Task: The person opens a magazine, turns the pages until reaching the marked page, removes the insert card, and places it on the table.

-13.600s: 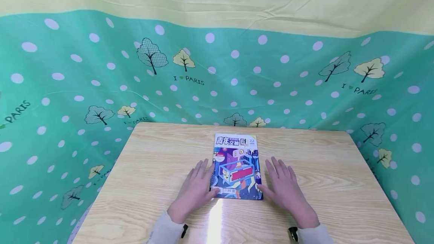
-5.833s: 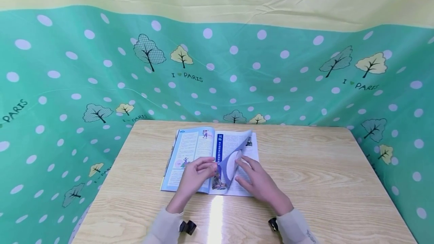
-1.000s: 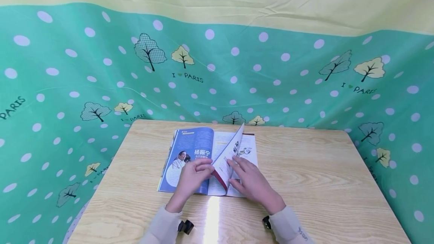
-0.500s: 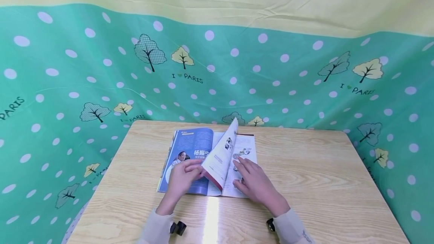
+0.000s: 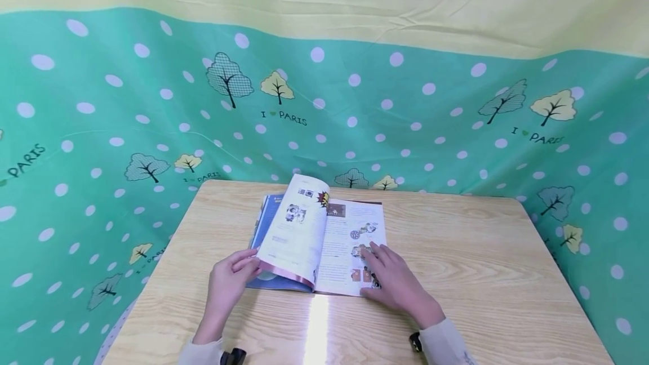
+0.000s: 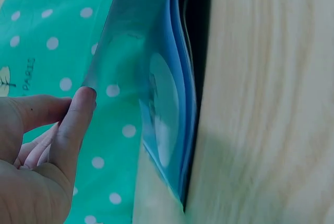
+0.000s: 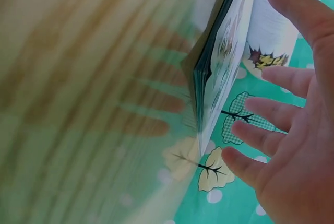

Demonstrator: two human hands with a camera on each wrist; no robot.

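An open magazine [image 5: 350, 252] lies on the wooden table, its right page printed with text and small panda cartoons. Between thumb and fingers my left hand [image 5: 230, 283] pinches the lower left corner of a lifted page [image 5: 296, 224], which curves over the blue left page [image 5: 269, 207]. The left wrist view shows the thumb and fingertip on that page's edge. My right hand [image 5: 398, 283] is spread at the right page's lower right side, fingers fairly straight. In the right wrist view its fingers appear apart from the magazine [image 7: 229, 51].
The wooden table [image 5: 471, 263] extends on both sides of the magazine, with a bright light streak in front. A green dotted curtain [image 5: 405, 128] with tree prints hangs behind and at the sides. Black wrist straps sit at both cuffs.
The page has swung from standing near the spine over to the left, carried by my left hand. My right hand has shifted slightly right and toward me, off the turning page.
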